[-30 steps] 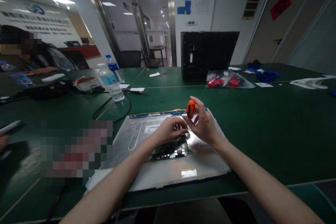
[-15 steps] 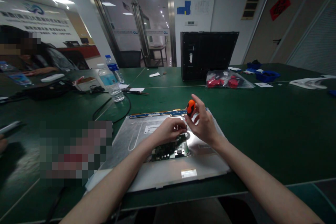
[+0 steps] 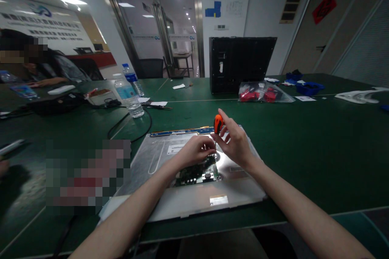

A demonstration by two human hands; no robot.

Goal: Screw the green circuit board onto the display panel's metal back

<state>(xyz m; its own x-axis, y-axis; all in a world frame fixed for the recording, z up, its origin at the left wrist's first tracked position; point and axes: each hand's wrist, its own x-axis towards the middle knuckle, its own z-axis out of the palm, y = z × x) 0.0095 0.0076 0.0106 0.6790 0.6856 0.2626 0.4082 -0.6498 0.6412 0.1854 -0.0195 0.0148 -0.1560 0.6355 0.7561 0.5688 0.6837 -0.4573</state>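
An orange-and-black screwdriver (image 3: 218,124) stands nearly upright in the fingers of my right hand (image 3: 236,142), its shaft pointing down. My left hand (image 3: 199,148) curls its fingers together beside the shaft's lower end; what they pinch is hidden. Under both hands lies a flat silver display panel (image 3: 188,203) with a green circuit board (image 3: 193,176) mounted on its back. The screwdriver's tip is close to the board's upper right corner, though its exact contact cannot be made out. Along the panel's far edge runs a narrow blue circuit strip (image 3: 182,132).
Two water bottles (image 3: 129,97) and a black cable (image 3: 151,123) are at the left. Behind the panel stands a black monitor casing (image 3: 243,62), with a plastic bag of red items (image 3: 263,93) before it. Another person (image 3: 45,64) sits far left. A blurred patch hides part of the table.
The screwdriver's handle has shifted slightly left and become more upright, as my right fingers moved round it. My left hand and the panel stay in place.
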